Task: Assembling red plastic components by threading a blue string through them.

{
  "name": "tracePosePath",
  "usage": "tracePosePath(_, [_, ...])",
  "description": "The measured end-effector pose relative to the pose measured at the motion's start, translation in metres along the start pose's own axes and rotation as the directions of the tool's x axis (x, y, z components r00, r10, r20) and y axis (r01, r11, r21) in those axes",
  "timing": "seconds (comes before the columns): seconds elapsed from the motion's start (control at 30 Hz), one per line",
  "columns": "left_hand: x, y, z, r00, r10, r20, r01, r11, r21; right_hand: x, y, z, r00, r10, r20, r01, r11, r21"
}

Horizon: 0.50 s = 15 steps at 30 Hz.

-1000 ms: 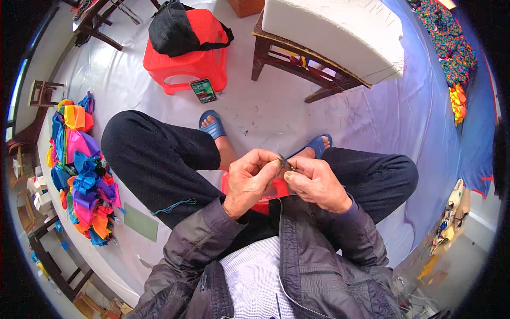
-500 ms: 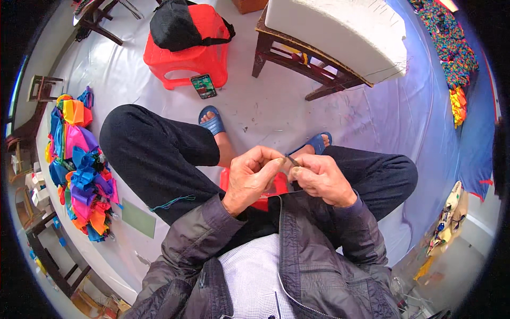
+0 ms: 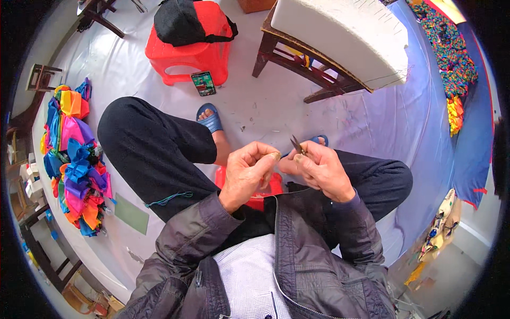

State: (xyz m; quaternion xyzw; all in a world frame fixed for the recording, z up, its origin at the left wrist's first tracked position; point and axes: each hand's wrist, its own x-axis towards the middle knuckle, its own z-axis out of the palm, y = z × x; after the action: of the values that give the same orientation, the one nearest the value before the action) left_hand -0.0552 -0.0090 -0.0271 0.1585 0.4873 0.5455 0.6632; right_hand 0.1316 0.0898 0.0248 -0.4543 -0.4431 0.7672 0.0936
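Observation:
My right hand (image 3: 328, 169) is closed around small dark scissors (image 3: 297, 145), their pointed blades standing up past the fingers and slightly apart. To its left, my left hand (image 3: 245, 174) pinches thumb and forefinger together. Whatever lies in that pinch is too small to make out. Both hands are held over my lap, with a gap between them. Strands of teal thread (image 3: 170, 199) lie across my left thigh.
Ahead is a red plastic stool (image 3: 162, 53) with a black bag (image 3: 179, 24) on it and a phone (image 3: 203, 84) against its base. A dark wooden stand (image 3: 268, 48) carries a white foam block (image 3: 340, 37). Bright cloth pieces (image 3: 77, 154) are heaped left, near a green sheet (image 3: 132, 213).
My hands have moved apart from where they met. The scissors in my right hand now point upward, their blades more visible.

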Motion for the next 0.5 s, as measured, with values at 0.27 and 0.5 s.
tracePosePath(0.27, [-0.003, -0.002, 0.001, 1.000, -0.001, -0.013, 0.001, 1.000, -0.002, -0.005, -0.015, 0.009, 0.985, 0.116, 0.124, -0.106, 0.991, -0.079])
tracePosePath(0.5, [-0.007, -0.006, 0.008, 0.987, 0.152, -0.061, -0.140, 0.977, 0.160, -0.006, -0.008, 0.012, 0.987, 0.104, 0.121, -0.097, 0.993, -0.061])
